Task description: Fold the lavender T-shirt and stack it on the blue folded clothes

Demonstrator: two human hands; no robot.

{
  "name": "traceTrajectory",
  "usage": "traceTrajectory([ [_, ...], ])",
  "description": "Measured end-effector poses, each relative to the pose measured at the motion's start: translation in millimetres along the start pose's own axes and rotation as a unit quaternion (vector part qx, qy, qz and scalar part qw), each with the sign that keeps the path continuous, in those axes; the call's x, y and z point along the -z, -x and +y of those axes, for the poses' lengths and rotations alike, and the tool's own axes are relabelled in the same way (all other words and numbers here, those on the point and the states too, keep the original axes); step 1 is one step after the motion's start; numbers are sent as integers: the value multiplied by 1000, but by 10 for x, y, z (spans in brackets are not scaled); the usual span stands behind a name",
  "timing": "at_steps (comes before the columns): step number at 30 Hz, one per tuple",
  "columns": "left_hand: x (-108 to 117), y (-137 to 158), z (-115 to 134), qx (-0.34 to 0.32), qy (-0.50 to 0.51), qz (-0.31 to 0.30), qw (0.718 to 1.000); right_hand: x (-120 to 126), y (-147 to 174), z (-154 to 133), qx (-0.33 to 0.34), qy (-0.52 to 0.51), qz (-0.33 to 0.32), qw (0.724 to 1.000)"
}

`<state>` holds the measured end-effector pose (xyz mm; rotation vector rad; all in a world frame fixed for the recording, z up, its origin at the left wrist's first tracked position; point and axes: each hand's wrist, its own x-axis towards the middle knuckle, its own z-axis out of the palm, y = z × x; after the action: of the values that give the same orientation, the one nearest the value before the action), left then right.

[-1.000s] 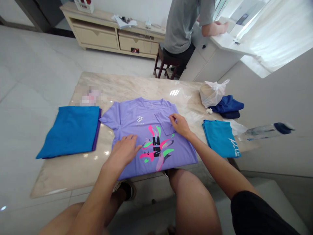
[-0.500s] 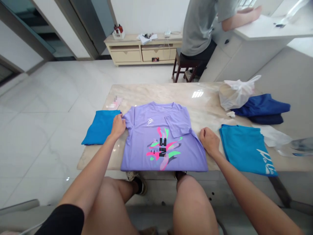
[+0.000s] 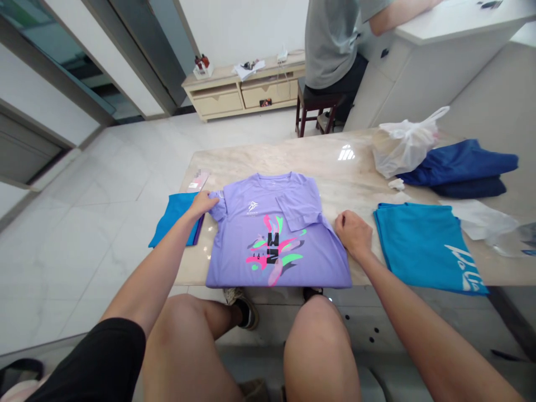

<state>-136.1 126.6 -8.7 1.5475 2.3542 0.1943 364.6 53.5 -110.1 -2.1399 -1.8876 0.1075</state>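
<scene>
A purple T-shirt [image 3: 234, 245] lies front up on the table, its lower part tucked under along the near edge. Its right sleeve is folded inward over the chest, and a colourful print covers the middle. My left hand [image 3: 204, 203] pinches the end of the left sleeve, which is turned up a little. Resting on the tabletop at the shirt's right edge, my right hand [image 3: 354, 233] is curled into a loose fist with nothing visible in it. A folded blue cloth [image 3: 173, 215] lies under and beside my left wrist.
Right of my right hand lies a folded blue garment [image 3: 422, 240] with white lettering. Behind it are a white plastic bag [image 3: 396, 151], dark blue clothing [image 3: 469, 167] and clear plastic wrapping [image 3: 477, 223]. A person [image 3: 333, 44] sits on a stool [image 3: 312, 100] beyond the marble table [image 3: 268, 159].
My left hand has gripped the left sleeve's end and raised it slightly off the shirt's side. My right hand stays by the shirt. The camera view has tilted.
</scene>
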Motion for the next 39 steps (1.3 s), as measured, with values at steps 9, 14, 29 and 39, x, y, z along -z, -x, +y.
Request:
traceTrajectory([
  [9, -73, 665, 682, -218, 57, -19, 974, 42, 11, -36, -6, 10, -5, 1000],
  [14, -371, 752, 544, -232, 21, -21, 972, 26, 9, -28, -6, 11, -4, 1000],
  [29, -1336, 100, 855, -291, 68, 17, 954, 5, 1, -20, -14, 21, 1, 1000],
  [39, -918, 173, 482, -271, 176, 130, 937, 27, 0, -23, -14, 25, 0, 1000],
])
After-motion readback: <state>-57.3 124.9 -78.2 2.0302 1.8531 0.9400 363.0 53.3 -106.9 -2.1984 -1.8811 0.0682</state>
